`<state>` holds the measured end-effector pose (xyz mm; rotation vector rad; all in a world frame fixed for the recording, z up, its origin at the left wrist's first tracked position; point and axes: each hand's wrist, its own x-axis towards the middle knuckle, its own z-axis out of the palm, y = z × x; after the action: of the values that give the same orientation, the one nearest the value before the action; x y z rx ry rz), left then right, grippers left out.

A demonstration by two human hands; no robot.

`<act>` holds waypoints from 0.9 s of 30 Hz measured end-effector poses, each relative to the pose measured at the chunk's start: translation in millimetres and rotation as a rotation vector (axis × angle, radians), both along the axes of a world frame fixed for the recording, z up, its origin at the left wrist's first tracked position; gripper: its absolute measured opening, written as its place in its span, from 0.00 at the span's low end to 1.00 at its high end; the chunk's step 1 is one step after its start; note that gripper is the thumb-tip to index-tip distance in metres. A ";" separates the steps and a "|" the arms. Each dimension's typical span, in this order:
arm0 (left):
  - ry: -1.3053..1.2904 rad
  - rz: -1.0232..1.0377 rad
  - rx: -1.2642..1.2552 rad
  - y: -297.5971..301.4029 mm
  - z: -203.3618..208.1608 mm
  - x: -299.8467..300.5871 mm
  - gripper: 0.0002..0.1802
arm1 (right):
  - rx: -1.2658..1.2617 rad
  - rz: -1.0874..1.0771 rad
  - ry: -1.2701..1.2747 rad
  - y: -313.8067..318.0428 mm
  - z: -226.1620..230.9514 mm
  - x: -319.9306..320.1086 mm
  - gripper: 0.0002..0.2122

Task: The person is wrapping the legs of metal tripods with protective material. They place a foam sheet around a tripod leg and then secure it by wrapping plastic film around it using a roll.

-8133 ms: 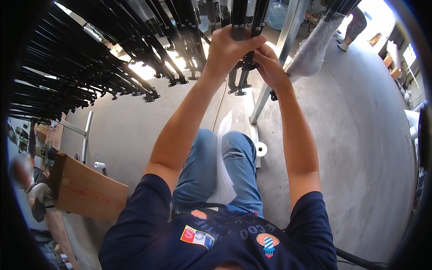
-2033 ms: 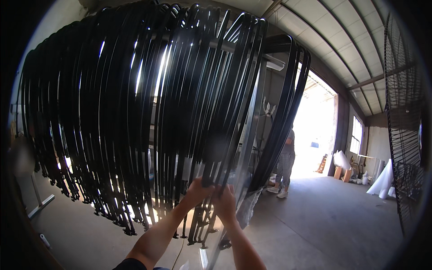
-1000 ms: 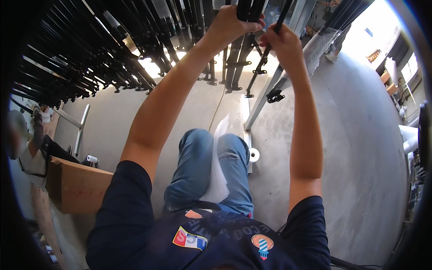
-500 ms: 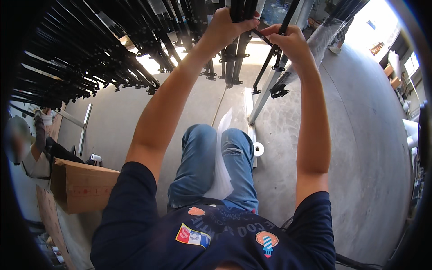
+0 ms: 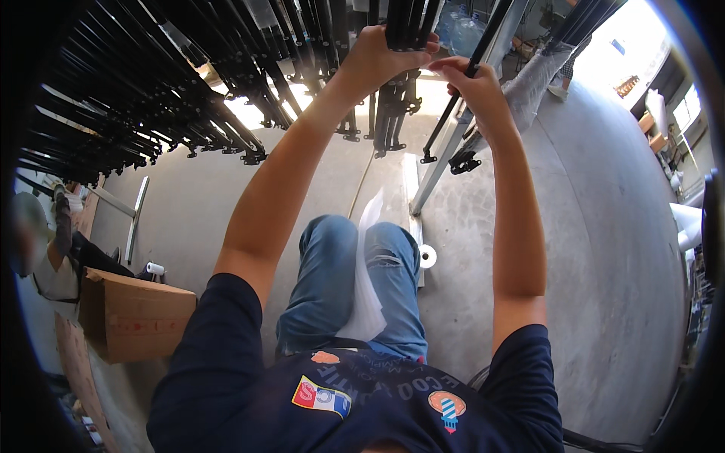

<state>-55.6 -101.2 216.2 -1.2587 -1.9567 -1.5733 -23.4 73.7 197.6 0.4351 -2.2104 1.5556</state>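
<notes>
My left hand [image 5: 384,59] is wrapped around a bundle of black metal rods [image 5: 406,29] with small brackets. The bracketed lower ends of the bundle hang below that hand. To its right, my right hand [image 5: 476,84] has its fingers curled, with thumb and fingertips pointing at the bundle. A single slanting black rod [image 5: 489,41] crosses through the right hand between thumb and fingers. Its lower end shows below, beside a metal post. A strip of white foam sheet [image 5: 366,287] lies across my jeans between the knees.
Many black rods [image 5: 189,83] hang in rows at upper left. A grey metal post [image 5: 434,177] stands right of my knees, with a white roll [image 5: 427,257] at its foot. Plastic-wrapped rods [image 5: 529,90] lean beyond it. At left are a cardboard box [image 5: 147,313] and another person [image 5: 57,264].
Both hands sit slightly lower in the picture. The short dark piece slanting between my hands no longer shows there, and the bundle's lower ends are closer together under my left hand.
</notes>
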 end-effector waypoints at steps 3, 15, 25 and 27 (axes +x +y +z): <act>0.060 0.072 -0.108 -5.6 -1.2 0.3 0.21 | -0.027 0.182 -0.094 -2.1 -7.0 -9.9 0.09; 0.106 0.370 -0.121 0.7 -14.6 5.8 0.14 | -0.388 0.489 -0.143 -6.8 -34.1 -17.4 0.10; -0.063 0.210 -0.199 -8.0 -9.6 4.7 0.12 | -0.399 0.421 -0.095 -6.8 -37.5 -18.5 0.06; -0.139 0.152 -0.181 -9.9 -11.4 4.2 0.12 | -0.426 0.412 -0.020 -12.7 -34.9 -17.1 0.05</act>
<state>-51.4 -111.0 204.8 -1.0597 -2.2673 -1.4719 -40.5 60.9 162.7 0.7728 -1.7998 2.1847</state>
